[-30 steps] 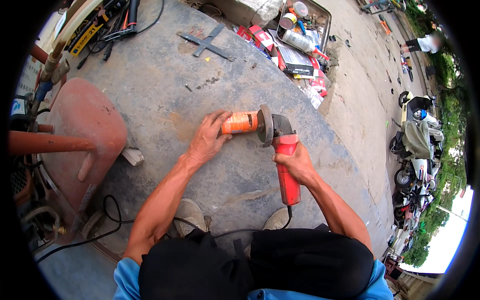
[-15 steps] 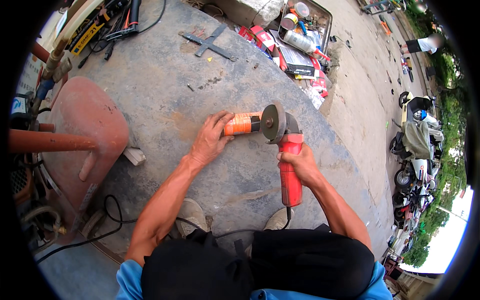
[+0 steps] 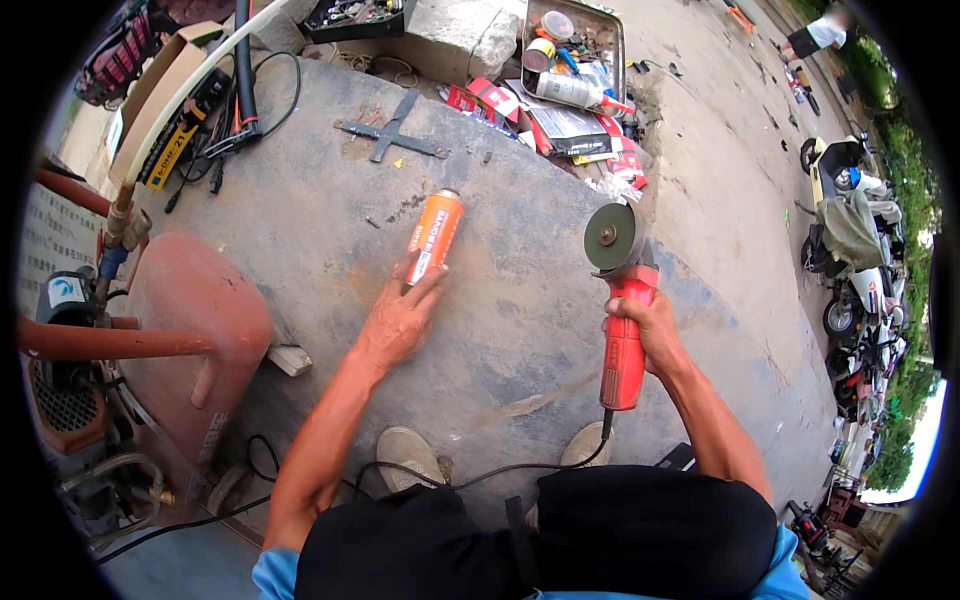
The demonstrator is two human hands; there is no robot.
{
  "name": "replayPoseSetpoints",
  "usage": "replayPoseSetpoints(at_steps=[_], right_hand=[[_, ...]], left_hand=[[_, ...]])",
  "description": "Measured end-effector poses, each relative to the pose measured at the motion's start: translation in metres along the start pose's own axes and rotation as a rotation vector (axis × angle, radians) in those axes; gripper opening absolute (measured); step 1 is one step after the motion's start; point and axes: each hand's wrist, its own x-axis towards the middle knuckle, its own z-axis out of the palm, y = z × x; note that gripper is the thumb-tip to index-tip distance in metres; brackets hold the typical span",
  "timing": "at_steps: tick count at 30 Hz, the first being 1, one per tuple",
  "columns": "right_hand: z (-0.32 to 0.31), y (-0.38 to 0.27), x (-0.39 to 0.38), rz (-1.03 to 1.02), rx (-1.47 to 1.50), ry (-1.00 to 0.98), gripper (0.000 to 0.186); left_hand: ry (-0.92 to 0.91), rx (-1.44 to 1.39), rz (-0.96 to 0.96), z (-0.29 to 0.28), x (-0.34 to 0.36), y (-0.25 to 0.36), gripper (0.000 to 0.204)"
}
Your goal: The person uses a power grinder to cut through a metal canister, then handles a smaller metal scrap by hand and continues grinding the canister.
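An orange cylindrical can [image 3: 436, 232] with pale lettering points away from me, slightly tilted. The fingers of my left hand [image 3: 392, 335] grip its near end, and part of that end is hidden under them. In my right hand [image 3: 650, 325] is a red angle grinder [image 3: 625, 355], its body upright in the picture. The grinder's dark green disc [image 3: 609, 236] faces the can but stands well apart from it. From the grinder's lower end a black cord [image 3: 520, 468] runs left past my shoes.
A rusty red tank [image 3: 195, 300] with pipes stands at the left, a small block [image 3: 290, 360] beside it. Farther off lie a dark metal cross [image 3: 392, 135], a concrete block [image 3: 465, 40], cardboard packages and a tray [image 3: 617, 75] of cans. Motorbikes [image 3: 860, 290] are parked at the right.
My left hand has swung the can from lying sideways near the disc to pointing away from me. My right hand has taken the grinder to the right, apart from the can.
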Motion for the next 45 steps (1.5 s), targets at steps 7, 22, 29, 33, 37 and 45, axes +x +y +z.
replayPoseSetpoints(at_steps=[7,22,29,33,37,45], right_hand=[[-0.005,0.004,0.000,-0.014,-0.021,-0.022,0.034],[-0.016,0.014,-0.002,-0.032,0.049,0.016,0.030],[-0.015,0.014,0.007,-0.032,0.026,0.019,0.033],[-0.009,0.019,0.004,0.024,-0.025,0.040,0.035],[-0.016,0.013,0.009,-0.061,-0.028,0.003,0.033],[-0.013,0.023,-0.003,0.023,-0.033,0.018,0.034]], left_hand=[[0.254,-0.301,-0.497,0.011,0.033,0.005,0.057],[0.339,0.108,-0.489,-0.012,0.026,-0.004,0.060],[0.309,-0.048,-0.645,-0.001,-0.006,-0.006,0.059],[0.551,0.028,-0.591,-0.021,-0.024,-0.010,0.061],[0.248,-0.117,-0.687,-0.008,-0.033,-0.020,0.066],[0.416,-0.157,-0.688,-0.041,-0.051,0.016,0.068]])
